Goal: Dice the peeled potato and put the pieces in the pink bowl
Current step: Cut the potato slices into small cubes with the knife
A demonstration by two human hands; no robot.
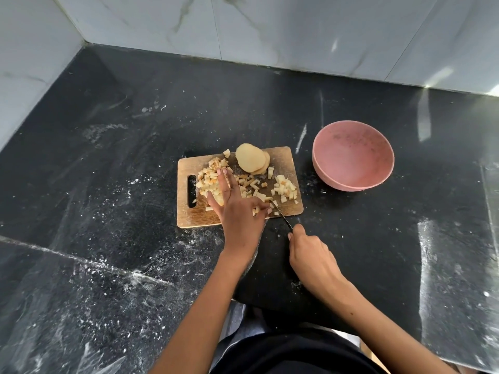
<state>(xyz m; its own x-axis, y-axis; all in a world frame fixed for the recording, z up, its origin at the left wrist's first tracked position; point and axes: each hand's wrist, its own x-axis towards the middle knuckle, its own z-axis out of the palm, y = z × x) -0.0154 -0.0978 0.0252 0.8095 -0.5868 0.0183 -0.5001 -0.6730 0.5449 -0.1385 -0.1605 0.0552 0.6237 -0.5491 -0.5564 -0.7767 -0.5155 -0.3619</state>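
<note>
Left hand point(234, 205) lies flat, fingers straight, on diced potato point(213, 182) on the cutting board point(280, 155). Right hand point(310, 255) grips the knife point(282, 215). Pink bowl point(353, 155) sits beside the board.

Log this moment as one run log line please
left hand flat on diced potato | right hand grips knife | slices uncut on board | pink bowl empty

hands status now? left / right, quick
Left hand: open, fingers spread flat on the diced potato pieces on the cutting board.
Right hand: closed around the knife, holding it.
</note>
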